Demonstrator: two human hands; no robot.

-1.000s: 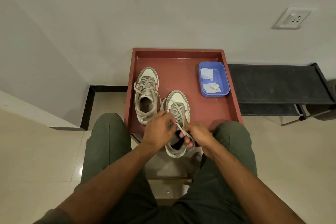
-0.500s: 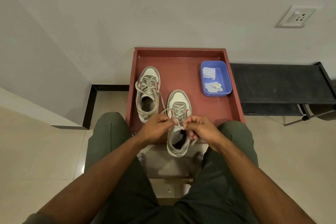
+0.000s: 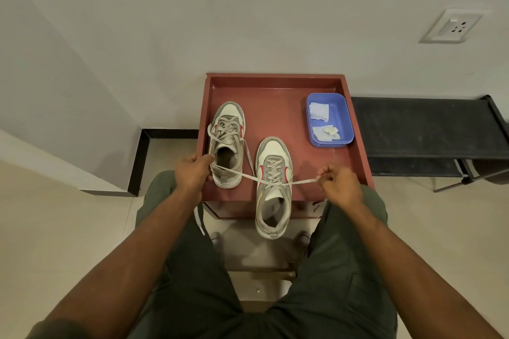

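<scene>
Two white and grey sneakers with red accents lie on a red tray table [image 3: 275, 85]. The nearer sneaker [image 3: 272, 187] sits at the tray's front, with its heel hanging over the edge. Its lace [image 3: 237, 173] is stretched taut to both sides. My left hand [image 3: 192, 170] pinches the left lace end, in front of the farther sneaker [image 3: 227, 143]. My right hand [image 3: 337, 181] pinches the right lace end near the tray's right front corner. The farther sneaker's laces hang loose.
A blue plastic tub [image 3: 329, 120] with crumpled white tissues stands at the tray's right rear. A black bench [image 3: 424, 129] adjoins the tray on the right. The white wall carries a socket [image 3: 451, 26]. My knees in green trousers flank the tray's front edge.
Both hands were together over the nearer sneaker's tongue. They have moved apart sideways, pulling the two lace ends tight.
</scene>
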